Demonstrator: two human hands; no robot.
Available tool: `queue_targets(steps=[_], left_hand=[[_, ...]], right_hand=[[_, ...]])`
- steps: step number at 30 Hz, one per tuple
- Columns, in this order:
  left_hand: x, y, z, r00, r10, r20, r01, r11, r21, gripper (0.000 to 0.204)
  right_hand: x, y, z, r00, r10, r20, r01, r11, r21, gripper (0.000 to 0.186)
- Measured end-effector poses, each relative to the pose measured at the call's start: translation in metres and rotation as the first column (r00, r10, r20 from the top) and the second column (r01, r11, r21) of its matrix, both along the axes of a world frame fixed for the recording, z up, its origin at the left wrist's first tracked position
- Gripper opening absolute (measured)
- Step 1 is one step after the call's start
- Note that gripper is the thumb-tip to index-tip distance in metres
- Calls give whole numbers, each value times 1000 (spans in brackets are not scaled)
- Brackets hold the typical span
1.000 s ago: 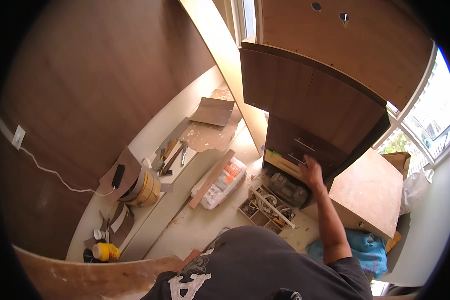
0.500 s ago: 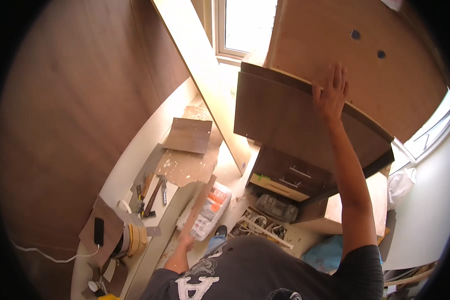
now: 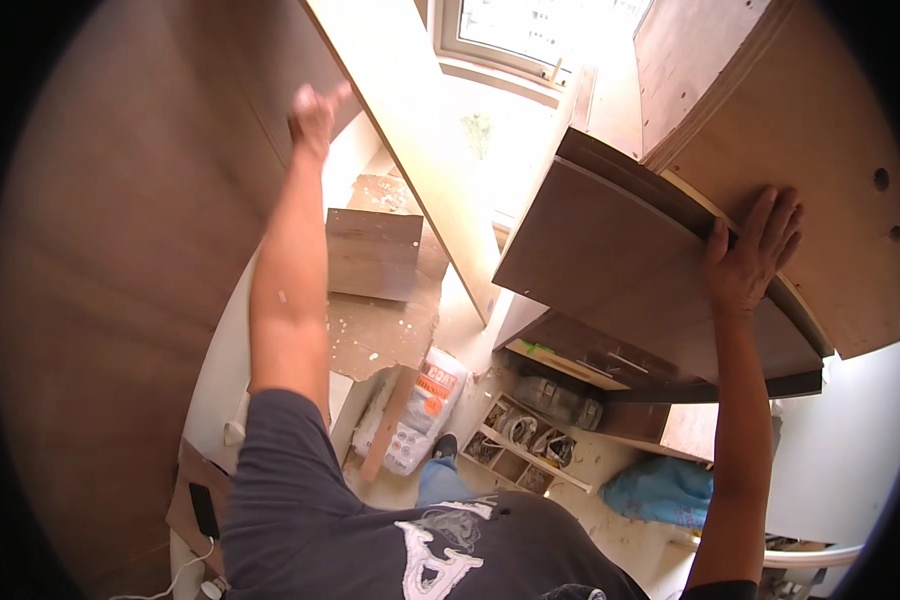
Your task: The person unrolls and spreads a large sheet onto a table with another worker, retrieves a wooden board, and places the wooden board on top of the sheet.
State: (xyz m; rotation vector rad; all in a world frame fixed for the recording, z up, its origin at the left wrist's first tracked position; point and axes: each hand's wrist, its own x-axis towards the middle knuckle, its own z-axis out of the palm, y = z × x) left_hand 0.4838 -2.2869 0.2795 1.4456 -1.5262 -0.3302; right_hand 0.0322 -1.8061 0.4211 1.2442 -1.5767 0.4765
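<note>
My right hand (image 3: pixel 755 255) lies flat, fingers extended, at the top edge of a dark brown cabinet panel (image 3: pixel 630 260), its fingertips on a pale plywood board (image 3: pixel 800 170) with two round holes. My left hand (image 3: pixel 318 118) is raised at the far left, slightly blurred, a finger stretched toward the edge of a long pale plank (image 3: pixel 410 130). Nothing shows in that hand. The plank slants down from the top toward the floor. A narrow wooden strip (image 3: pixel 388 425) rests on a white and orange bag (image 3: pixel 432 400) near my foot.
A large brown panel (image 3: pixel 140 260) fills the left side. Low on the right are a divided tray of cables (image 3: pixel 505 450), a dark case (image 3: pixel 555 400) and a blue bag (image 3: pixel 660 490). A brown board piece (image 3: pixel 375 255) lies beyond the bag; a black phone (image 3: pixel 204 510) is lower left.
My left hand has left the lower end of the wooden strip and swung up beside the plank. My right hand stays on the panel edge; the view has shifted.
</note>
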Motion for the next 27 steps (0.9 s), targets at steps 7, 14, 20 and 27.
queue_targets(steps=[7, 14, 20, 27], left_hand=[[-45, -78, 105, 553, -198, -810, 389, 920, 40, 56], [-52, -43, 86, 775, -182, -605, 287, 954, 81, 68], [-7, 22, 57, 637, -448, -627, 386, 890, -243, 39], [-20, 234, 87, 741, -228, -631, 118, 970, -212, 28]], right_hand=[[-11, -3, 0, 999, 33, -40, -34, 999, -32, 79], [-23, -11, -3, 982, 108, -152, -121, 989, -79, 77], [-20, -10, -7, 985, 109, -137, -122, 988, -91, 75], [-14, -6, -7, 991, 53, -123, -63, 995, -78, 76]])
